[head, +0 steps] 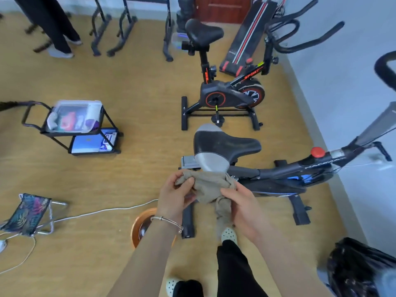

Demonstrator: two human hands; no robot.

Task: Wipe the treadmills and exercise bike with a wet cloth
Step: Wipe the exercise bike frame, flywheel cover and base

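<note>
Cloth [209,187]: bunched, pinched in left hand [174,195] and right hand [240,207], both grips closed on it (tail hanging down). Nearest bike saddle [222,146] just beyond and above cloth, long axis running left-right; both hands about equally near.

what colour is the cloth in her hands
Beige-tan cloth, clearest in the head view.

Tan wood floor [139,86] (evenly lit) meets white wall [347,67] — brown door [222,9].
</note>
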